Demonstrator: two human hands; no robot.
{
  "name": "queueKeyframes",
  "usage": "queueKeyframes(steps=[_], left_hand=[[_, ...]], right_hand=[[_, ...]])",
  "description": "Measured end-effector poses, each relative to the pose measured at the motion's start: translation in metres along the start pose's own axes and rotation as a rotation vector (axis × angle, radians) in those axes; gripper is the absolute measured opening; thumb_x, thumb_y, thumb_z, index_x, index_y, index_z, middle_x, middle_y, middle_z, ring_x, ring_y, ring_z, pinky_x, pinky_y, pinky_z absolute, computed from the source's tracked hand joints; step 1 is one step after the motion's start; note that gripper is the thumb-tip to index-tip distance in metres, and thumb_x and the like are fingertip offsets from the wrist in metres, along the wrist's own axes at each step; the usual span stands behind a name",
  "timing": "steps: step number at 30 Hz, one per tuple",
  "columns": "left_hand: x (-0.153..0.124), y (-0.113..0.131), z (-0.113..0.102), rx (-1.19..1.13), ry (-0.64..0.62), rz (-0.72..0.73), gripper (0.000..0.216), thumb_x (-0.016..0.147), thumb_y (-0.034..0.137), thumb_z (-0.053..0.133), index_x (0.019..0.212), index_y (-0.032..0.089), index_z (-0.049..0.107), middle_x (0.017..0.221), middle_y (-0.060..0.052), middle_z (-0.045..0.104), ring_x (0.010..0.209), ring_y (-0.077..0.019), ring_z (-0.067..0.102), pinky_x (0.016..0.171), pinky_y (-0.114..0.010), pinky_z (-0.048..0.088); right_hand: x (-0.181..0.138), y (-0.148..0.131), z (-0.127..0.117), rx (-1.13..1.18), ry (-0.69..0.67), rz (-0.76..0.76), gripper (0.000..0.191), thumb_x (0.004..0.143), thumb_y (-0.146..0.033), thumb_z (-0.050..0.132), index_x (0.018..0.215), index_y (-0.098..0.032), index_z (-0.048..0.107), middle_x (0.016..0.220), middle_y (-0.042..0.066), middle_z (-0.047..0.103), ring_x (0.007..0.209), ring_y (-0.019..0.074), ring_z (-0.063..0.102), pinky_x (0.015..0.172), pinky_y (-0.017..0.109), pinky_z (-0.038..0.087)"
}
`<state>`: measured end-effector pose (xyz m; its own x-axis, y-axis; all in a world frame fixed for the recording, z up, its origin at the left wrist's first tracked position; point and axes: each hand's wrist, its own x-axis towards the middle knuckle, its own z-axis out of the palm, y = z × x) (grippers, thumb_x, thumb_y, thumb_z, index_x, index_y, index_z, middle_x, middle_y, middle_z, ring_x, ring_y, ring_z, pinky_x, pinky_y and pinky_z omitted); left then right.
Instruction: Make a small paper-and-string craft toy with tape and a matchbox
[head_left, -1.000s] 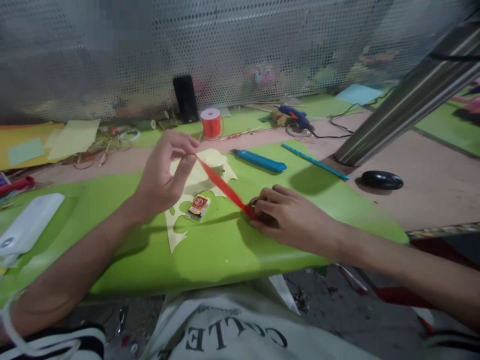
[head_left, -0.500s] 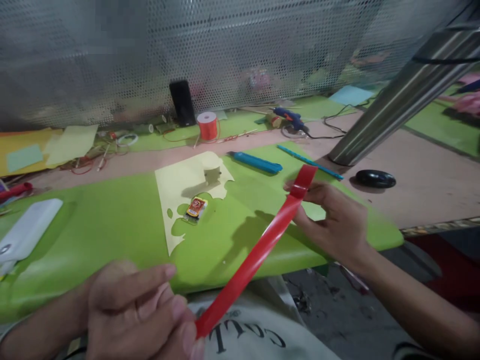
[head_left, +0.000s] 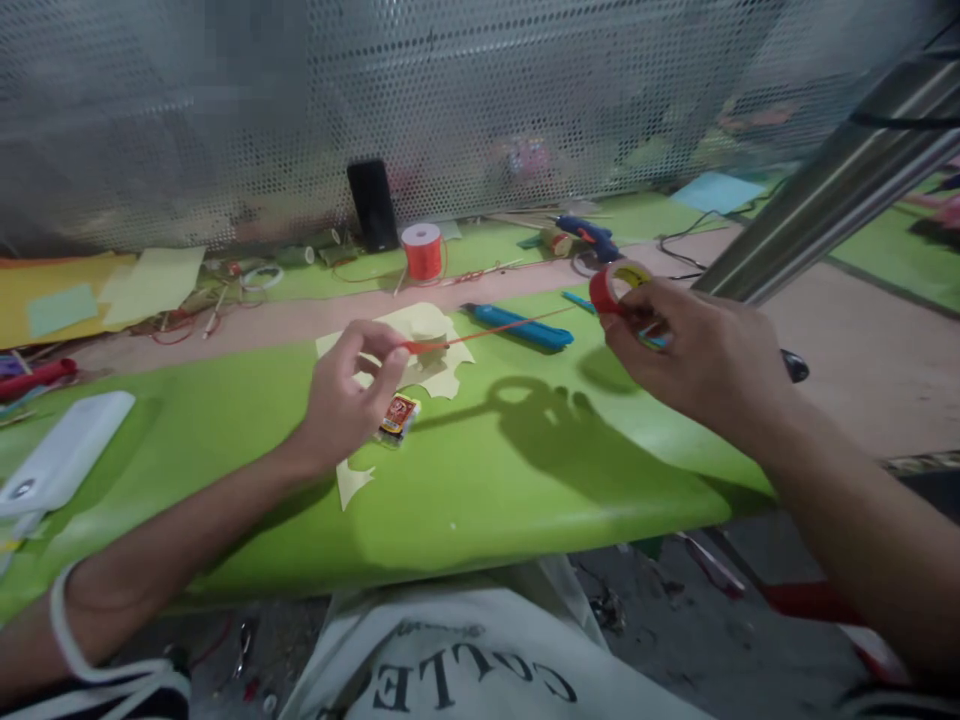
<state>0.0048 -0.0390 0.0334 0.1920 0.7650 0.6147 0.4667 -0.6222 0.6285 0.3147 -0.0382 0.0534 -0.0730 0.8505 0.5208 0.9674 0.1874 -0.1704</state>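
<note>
Red tape roll point(head_left: 602, 291), just one; one strip point(head_left: 429, 347) between two hands point(head_left: 346, 390).

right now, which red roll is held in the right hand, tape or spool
The red tape roll, gripped by the right hand; the red spool stands upright near the black phone.

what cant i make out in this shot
In the head view:
Black oval object: mostly hidden behind the right hand
Blue stick: partly hidden behind the red tape roll and that hand
Cream paper: partly hidden behind the left hand
Small packet: lettering too small to read
</note>
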Motion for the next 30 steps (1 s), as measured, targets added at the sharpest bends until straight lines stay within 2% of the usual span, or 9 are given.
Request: queueKeyframes(steps=[2,5,11,17,23,30], left_hand=[[0.006,-0.009,0.008,-0.026,-0.021,-0.129,0.010,0.093,0.026,0.061,0.100,0.020,0.060,0.087,-0.001,0.068,0.074,-0.0118,0.064,0.057,-0.021,0.052],[0.011,-0.016,0.012,-0.021,-0.046,-0.184,0.021,0.090,0.024,0.064,0.111,0.019,0.061,0.084,-0.001,0.068,0.075,-0.0128,0.064,0.055,-0.020,0.049],[0.015,-0.020,0.013,0.055,-0.068,-0.119,0.012,0.089,0.031,0.066,0.093,0.019,0.068,0.087,-0.003,0.073,0.074,-0.0139,0.065,0.054,-0.022,0.047],[0.018,-0.023,0.017,0.071,-0.049,-0.121,0.027,0.088,0.029,0.067,0.113,0.020,0.068,0.088,-0.003,0.074,0.075,-0.0142,0.066,0.053,-0.021,0.046],[0.016,-0.026,0.016,0.110,-0.043,-0.062,0.020,0.089,0.029,0.067,0.105,0.020,0.074,0.096,-0.006,0.076,0.076,-0.0146,0.066,0.060,-0.025,0.050],[0.016,-0.028,0.019,0.116,-0.034,-0.051,0.017,0.088,0.028,0.068,0.102,0.022,0.076,0.096,-0.005,0.077,0.076,-0.0145,0.066,0.065,-0.027,0.052]], right_hand=[[0.012,0.004,0.003,-0.039,-0.072,-0.004,0.015,0.082,-0.034,0.051,0.088,-0.021,0.057,0.089,0.011,0.074,0.077,0.0282,0.068,0.063,0.033,0.041],[0.020,0.008,0.007,-0.066,-0.167,-0.026,0.013,0.083,-0.032,0.052,0.088,-0.021,0.056,0.091,0.011,0.073,0.078,0.0272,0.066,0.064,0.032,0.038],[0.013,0.016,0.011,-0.081,-0.133,-0.091,0.011,0.083,-0.032,0.050,0.082,-0.022,0.052,0.088,0.012,0.071,0.074,0.0258,0.063,0.061,0.032,0.036],[0.004,0.023,0.014,-0.085,-0.107,-0.131,0.013,0.086,-0.034,0.049,0.080,-0.022,0.050,0.085,0.012,0.069,0.072,0.0246,0.062,0.061,0.032,0.036],[0.003,0.021,0.016,-0.110,-0.176,-0.107,0.012,0.085,-0.033,0.051,0.082,-0.021,0.051,0.087,0.013,0.070,0.074,0.0270,0.063,0.061,0.033,0.036],[0.003,0.021,0.015,-0.091,-0.188,-0.086,0.012,0.085,-0.033,0.051,0.082,-0.021,0.052,0.089,0.014,0.071,0.076,0.0267,0.064,0.062,0.033,0.037]])
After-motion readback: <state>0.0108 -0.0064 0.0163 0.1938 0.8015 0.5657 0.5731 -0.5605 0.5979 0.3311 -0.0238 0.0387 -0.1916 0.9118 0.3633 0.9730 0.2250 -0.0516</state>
